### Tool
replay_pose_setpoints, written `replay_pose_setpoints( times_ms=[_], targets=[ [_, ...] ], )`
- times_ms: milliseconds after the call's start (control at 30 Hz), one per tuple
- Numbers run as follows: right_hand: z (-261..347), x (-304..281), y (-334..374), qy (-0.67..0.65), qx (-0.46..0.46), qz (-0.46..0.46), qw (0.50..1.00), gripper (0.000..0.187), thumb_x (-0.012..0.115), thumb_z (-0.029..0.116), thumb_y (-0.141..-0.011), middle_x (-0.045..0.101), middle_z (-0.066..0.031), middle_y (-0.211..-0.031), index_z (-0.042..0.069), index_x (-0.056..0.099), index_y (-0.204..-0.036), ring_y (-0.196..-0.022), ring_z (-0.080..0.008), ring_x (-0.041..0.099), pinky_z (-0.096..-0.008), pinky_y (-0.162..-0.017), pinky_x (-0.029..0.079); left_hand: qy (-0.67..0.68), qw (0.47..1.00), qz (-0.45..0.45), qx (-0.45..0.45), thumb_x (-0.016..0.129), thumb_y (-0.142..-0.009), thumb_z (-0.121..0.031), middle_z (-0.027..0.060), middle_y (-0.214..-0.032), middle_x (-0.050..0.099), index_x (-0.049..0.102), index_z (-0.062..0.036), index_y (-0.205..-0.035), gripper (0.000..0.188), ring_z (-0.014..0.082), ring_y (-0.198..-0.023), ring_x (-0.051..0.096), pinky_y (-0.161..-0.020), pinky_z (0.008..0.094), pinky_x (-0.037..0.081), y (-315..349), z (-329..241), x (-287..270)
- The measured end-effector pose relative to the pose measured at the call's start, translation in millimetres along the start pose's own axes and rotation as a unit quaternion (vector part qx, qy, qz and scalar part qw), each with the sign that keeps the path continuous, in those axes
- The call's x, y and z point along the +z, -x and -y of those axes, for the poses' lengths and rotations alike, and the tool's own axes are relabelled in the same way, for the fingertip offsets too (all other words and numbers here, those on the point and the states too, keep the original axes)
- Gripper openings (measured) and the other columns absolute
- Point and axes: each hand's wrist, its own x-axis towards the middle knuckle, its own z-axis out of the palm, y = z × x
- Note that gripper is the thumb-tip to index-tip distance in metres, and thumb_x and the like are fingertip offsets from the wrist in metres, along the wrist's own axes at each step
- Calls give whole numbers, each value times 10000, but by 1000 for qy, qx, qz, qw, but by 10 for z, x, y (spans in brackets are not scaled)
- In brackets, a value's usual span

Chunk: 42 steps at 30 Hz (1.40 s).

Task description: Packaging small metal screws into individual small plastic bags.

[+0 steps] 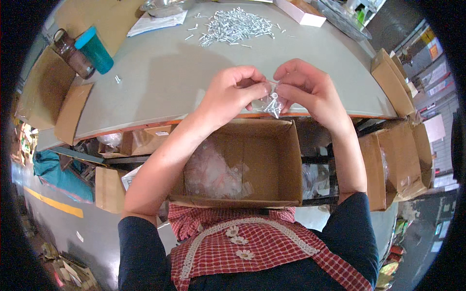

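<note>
Between my two hands, just above the table's front edge, is a small clear plastic bag (274,107) with several silvery screws inside. My left hand (236,92) pinches the bag's upper left corner between thumb and fingers. The upper right side is pinched by my right hand (305,86), its fingers curled. Beneath them an open cardboard box (272,165) stands against my apron. Clear plastic bags (213,169) lie in its left part. A large pile of loose silvery screws (238,26) is spread on the far side of the table.
At the left of the grey table (170,77) stand a teal tumbler (97,51) and a brown bottle (73,53), with a few stray screws (117,79) nearby. A white box (303,12) and a metal bowl (162,6) sit at the back. Cardboard cartons (395,160) flank the right side.
</note>
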Motion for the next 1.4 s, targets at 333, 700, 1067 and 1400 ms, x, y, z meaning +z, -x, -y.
replay_pose_setpoints(
  times_ms=[333,700,1067,1400],
  targets=[
    [-229,-62,362,-61,81,51,994,162,664,169,-963,666,-13,-835,18,648,-1018,-756,-71,618,-215,-670,500,-42,996,57,-57,660,-834,-127,-9,-735,647,664,-52,-796,85,67,-665,559,-589,237,423,91,-52,291],
    [-782,-334,1374,-152,57,-178,970,164,648,165,-935,571,3,-712,35,616,-839,-622,-88,522,-249,-567,397,-264,923,257,-108,651,-955,-248,43,-804,702,659,-49,-894,208,90,-731,633,-625,277,501,138,774,571],
    [-1175,-624,2382,-240,49,-548,800,147,657,65,-908,707,-73,-973,20,673,-1046,-806,-139,634,-261,-748,499,-580,698,387,-166,652,-722,-70,289,-996,667,649,52,-879,199,450,-978,652,-886,513,525,550,1442,263],
    [-1099,131,1200,-150,39,-278,948,149,610,47,-952,698,-58,-1022,12,657,-1089,-888,-117,630,-263,-824,494,-583,735,331,-101,630,-738,-35,291,-978,666,643,93,-944,243,455,-970,650,-882,510,527,621,1536,91]
  ],
)
